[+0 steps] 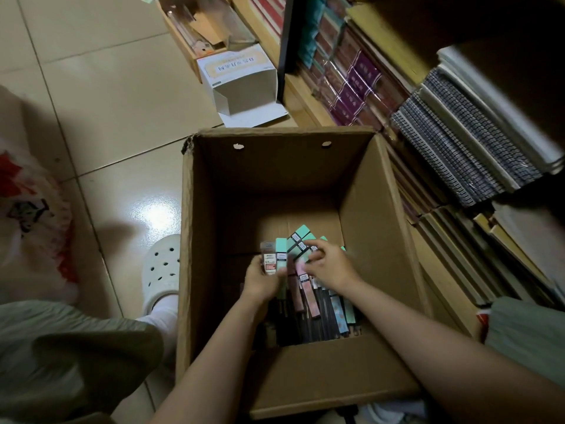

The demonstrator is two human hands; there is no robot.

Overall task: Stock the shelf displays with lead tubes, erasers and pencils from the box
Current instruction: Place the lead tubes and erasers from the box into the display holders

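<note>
- Where the tiled floor (101, 96) lies bare at left, a white clog (161, 267) stands just beside the left wall of the cardboard box (195, 240).
- Left hand (260, 278), deep inside the box, grips a small upright bundle of lead tubes (273, 255), fingers curled round them.
- More mint-capped lead tubes (301, 238) lie on the box floor between both hands; packaged pencils (315, 304) lie below them toward the near wall.
- Right hand (331, 266), fingers bent, pinches at the loose tubes; exact hold cannot be told.
- Stacked notebooks (458, 154) on shelves (308, 102) crowd the box's right wall.
- An opened white carton (241, 87) lies beyond the far wall.
</note>
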